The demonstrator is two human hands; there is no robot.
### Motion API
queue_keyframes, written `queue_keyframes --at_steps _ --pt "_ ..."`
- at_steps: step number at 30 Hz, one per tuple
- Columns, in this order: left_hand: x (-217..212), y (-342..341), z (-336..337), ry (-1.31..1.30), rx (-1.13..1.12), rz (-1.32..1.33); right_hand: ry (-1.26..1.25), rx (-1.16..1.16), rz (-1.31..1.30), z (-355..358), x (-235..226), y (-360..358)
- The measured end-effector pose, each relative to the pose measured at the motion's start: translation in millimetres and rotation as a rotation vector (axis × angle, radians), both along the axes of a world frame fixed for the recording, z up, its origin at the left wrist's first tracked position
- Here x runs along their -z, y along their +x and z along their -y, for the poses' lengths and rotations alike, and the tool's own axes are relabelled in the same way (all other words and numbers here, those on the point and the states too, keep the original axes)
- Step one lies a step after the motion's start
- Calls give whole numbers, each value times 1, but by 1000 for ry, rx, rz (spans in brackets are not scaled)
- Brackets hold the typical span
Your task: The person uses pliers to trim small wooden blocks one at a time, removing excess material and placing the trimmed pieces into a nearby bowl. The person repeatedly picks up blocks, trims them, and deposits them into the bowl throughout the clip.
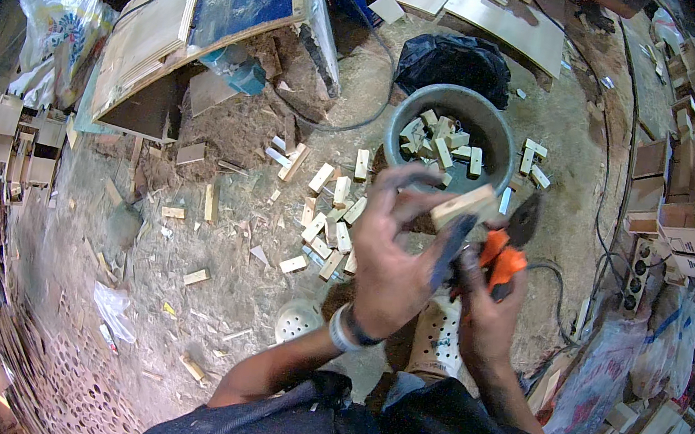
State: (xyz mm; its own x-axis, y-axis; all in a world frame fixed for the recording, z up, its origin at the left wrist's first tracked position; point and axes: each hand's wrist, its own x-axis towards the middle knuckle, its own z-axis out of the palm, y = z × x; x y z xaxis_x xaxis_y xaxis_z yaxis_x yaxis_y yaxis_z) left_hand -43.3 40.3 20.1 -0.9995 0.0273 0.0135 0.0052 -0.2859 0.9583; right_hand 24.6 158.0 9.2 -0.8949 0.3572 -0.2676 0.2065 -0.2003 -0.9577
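Left hand [391, 253] is up in front of the chest, fingers spread and curled, pinching one small wooden block [465, 206] between thumb and fingertips, so the block sits in the air just above the grey bucket's near rim. Right hand [484, 310] is clenched round the handle of an orange and black power tool [508, 254], whose dark nose points up at the underside of the block and looks to be touching it. One block in hand, one tool, two hands at work.

Grey bucket [499, 132] sits just beyond the hands, with roughly a dozen cut blocks heaped inside; an exact count is hard because they overlap. A black plastic bag [456, 60] lies behind it. Left of the bucket, about fifteen to twenty loose blocks [332, 215] are scattered over the sawdust floor, and three or four more [535, 161] lie by the bucket's right side.

Two perforated pale clogs show below the hands: one [297, 320] free on the floor to the left, one [440, 343] partly hidden by the wrists. A black cable [558, 284] runs from the tool toward a power strip [641, 269] on the right. Stacks of small wooden boxes [686, 182] line the right edge, more [10, 146] on the left. A plywood board with a blue sheet [216, 11] leans at upper left.
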Motion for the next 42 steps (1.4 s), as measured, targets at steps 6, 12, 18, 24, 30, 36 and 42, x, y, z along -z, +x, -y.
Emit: queue_keyframes --at_steps 6,12,18,24,30,36,42 --pt "-11 -20 -14 133 94 6 25 35 -40 -10 -26 -13" --pt "-14 -14 -3 56 59 -107 -220 61 65 -1 -33 -13" --pt "-16 -12 1 73 72 -105 -584 -64 53 -6 -32 -16" --pt "-16 -7 -3 145 160 41 -526 33 112 -5 -24 -11" --pt "-5 -6 4 -33 171 -3 -113 -13 193 -16 -13 -12" --pt "24 -25 15 -392 15 -367 504 -206 16 -29 -59 1" --pt "18 -16 17 -507 -1 -330 842 -469 -183 -24 -71 -4"
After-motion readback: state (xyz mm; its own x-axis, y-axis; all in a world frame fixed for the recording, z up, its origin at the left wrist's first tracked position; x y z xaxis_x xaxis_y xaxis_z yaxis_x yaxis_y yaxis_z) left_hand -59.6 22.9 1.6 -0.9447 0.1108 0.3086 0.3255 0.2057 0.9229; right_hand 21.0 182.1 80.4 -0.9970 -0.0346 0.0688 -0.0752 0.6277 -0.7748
